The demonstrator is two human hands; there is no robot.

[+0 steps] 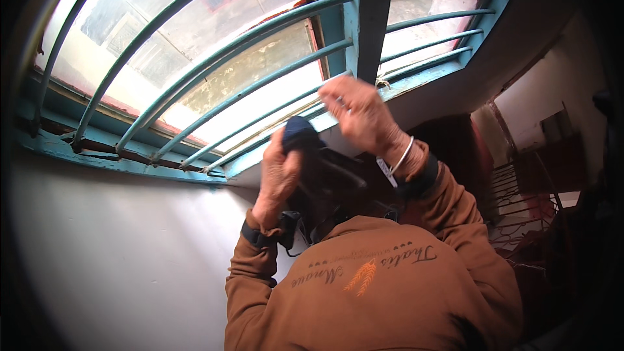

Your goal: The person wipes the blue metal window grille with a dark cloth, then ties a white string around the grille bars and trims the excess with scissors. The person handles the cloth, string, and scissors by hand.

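Observation:
My left hand [280, 178] grips a dark item with a rounded navy-blue end [298, 132]. Its blackish body is blurred and lies in shadow, so I cannot tell what it is. My right hand [360, 114] is raised above and to the right of it, its fingers curled. Small shiny spots show at those fingers, but blur hides whether they are rings or something held. A white band [402, 156] with a tag circles the right wrist. Both wrists carry dark straps.
A window with turquoise metal bars [214, 58] spans the top, close behind my hands. The white wall [122, 253] is at left. A metal railing [516, 195] stands in shadow at right. My brown top [370, 302], bearing writing, fills the bottom.

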